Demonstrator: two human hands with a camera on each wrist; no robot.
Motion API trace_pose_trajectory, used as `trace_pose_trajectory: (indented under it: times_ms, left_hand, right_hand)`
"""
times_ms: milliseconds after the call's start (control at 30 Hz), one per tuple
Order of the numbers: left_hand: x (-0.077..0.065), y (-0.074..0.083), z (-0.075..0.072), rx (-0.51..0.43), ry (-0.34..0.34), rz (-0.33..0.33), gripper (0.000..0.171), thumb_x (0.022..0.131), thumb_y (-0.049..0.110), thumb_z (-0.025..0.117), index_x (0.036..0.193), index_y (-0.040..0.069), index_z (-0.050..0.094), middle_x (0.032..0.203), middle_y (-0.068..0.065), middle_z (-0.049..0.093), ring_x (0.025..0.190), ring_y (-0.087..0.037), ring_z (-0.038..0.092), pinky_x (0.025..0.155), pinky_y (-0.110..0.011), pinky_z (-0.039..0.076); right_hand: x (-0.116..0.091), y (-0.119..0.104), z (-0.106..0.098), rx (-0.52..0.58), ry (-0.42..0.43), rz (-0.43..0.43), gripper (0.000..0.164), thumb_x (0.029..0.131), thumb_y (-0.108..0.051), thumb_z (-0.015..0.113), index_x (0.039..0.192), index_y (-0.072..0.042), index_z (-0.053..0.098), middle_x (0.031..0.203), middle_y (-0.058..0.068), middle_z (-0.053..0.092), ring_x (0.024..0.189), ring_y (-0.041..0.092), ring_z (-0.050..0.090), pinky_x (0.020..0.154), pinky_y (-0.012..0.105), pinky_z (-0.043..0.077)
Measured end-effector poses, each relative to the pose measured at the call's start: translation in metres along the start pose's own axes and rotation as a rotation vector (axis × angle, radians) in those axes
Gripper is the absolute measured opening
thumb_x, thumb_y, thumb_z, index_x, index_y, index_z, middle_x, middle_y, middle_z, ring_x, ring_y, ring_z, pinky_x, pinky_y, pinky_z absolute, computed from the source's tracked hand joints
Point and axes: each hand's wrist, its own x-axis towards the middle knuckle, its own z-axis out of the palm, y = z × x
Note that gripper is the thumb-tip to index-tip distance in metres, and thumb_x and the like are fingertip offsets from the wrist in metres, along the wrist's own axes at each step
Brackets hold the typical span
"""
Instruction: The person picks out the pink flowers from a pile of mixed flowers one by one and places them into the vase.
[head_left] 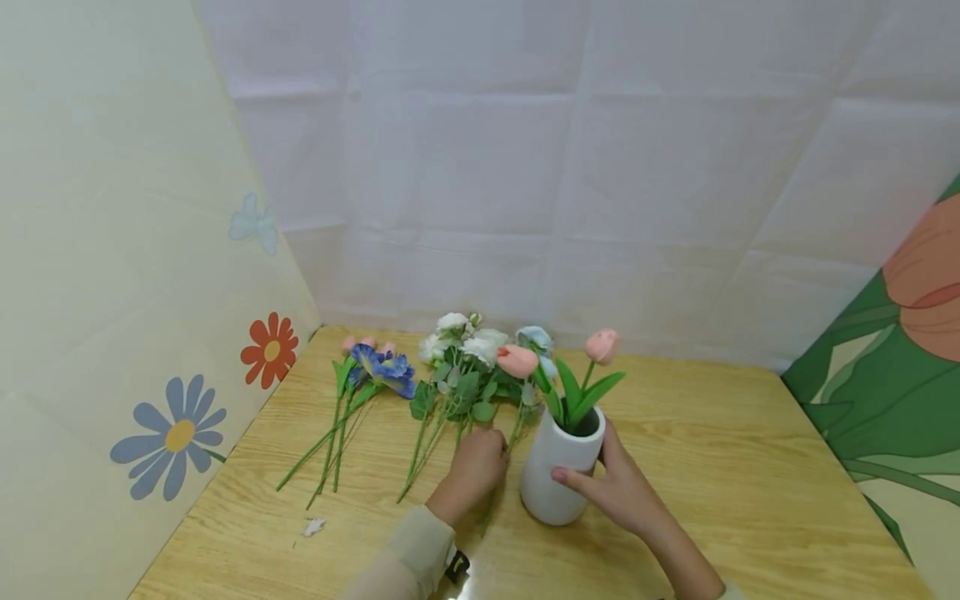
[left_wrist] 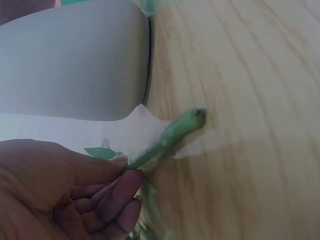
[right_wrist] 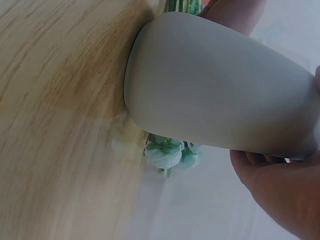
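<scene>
A white vase stands on the wooden table with two pink tulips in its mouth. My right hand grips the vase from its right side, thumb across the front; in the right wrist view, the fingers reach behind the vase. Left of it, my left hand is low at the stems of the white flowers. In the left wrist view, thumb and fingertips pinch a green flower stem, its end pointing away from the hand. Which bloom this stem carries is hidden.
A blue flower and several pink buds with long stems lie at the left of the table. Light blue flowers lie behind the vase. A small white scrap is near the front left. A white cloth hangs behind the table.
</scene>
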Motion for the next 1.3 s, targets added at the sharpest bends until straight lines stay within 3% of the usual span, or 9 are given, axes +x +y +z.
trace_pose_trajectory:
  times_ms: [200, 467, 700, 1100, 1300]
  left_hand:
    - [0.0007, -0.0021, 0.0005, -0.002, -0.021, -0.05, 0.031, 0.086, 0.006, 0.072, 0.06, 0.012, 0.056, 0.061, -0.003, 0.061, 0.055, -0.021, 0.061, 0.049, -0.031, 0.046]
    - [-0.0009, -0.0004, 0.0001, 0.046, 0.019, -0.102, 0.025, 0.087, 0.007, 0.07, 0.064, 0.01, 0.059, 0.065, -0.008, 0.064, 0.058, -0.026, 0.064, 0.047, -0.035, 0.049]
    - [-0.001, 0.0014, -0.0014, 0.03, -0.009, -0.134, 0.029, 0.088, 0.008, 0.065, 0.062, 0.011, 0.054, 0.065, -0.009, 0.063, 0.059, -0.03, 0.064, 0.046, -0.037, 0.049]
    - [0.0007, 0.0031, -0.0003, 0.109, -0.002, -0.099, 0.021, 0.091, 0.013, 0.067, 0.071, 0.009, 0.061, 0.066, -0.008, 0.064, 0.058, -0.028, 0.064, 0.047, -0.037, 0.051]
    - [0.0024, 0.0041, -0.0003, 0.125, -0.023, -0.131, 0.02, 0.092, 0.015, 0.068, 0.073, 0.009, 0.063, 0.068, -0.008, 0.064, 0.059, -0.027, 0.064, 0.047, -0.037, 0.051]
  right_hand:
    - [0.0011, -0.0001, 0.0003, 0.009, -0.014, 0.034, 0.1, 0.087, -0.033, 0.082, 0.158, -0.008, 0.016, 0.152, 0.024, 0.041, 0.137, 0.045, 0.044, 0.108, 0.065, 0.039]
    - [-0.0004, -0.0004, 0.0004, 0.011, -0.009, 0.02, 0.098, 0.087, -0.03, 0.082, 0.158, -0.009, 0.017, 0.151, 0.024, 0.042, 0.136, 0.044, 0.046, 0.107, 0.064, 0.041]
    - [-0.0009, -0.0003, 0.0, 0.0, 0.002, 0.006, 0.098, 0.086, -0.029, 0.082, 0.158, -0.009, 0.018, 0.152, 0.024, 0.042, 0.136, 0.046, 0.046, 0.107, 0.065, 0.04]
    - [-0.001, -0.0032, -0.0021, -0.015, -0.002, 0.043, 0.099, 0.086, -0.03, 0.082, 0.157, -0.007, 0.018, 0.151, 0.026, 0.042, 0.136, 0.047, 0.045, 0.108, 0.064, 0.04]
    - [-0.0004, -0.0042, -0.0037, -0.011, -0.017, 0.063, 0.101, 0.087, -0.031, 0.082, 0.158, -0.006, 0.015, 0.154, 0.027, 0.039, 0.139, 0.048, 0.042, 0.109, 0.065, 0.038]
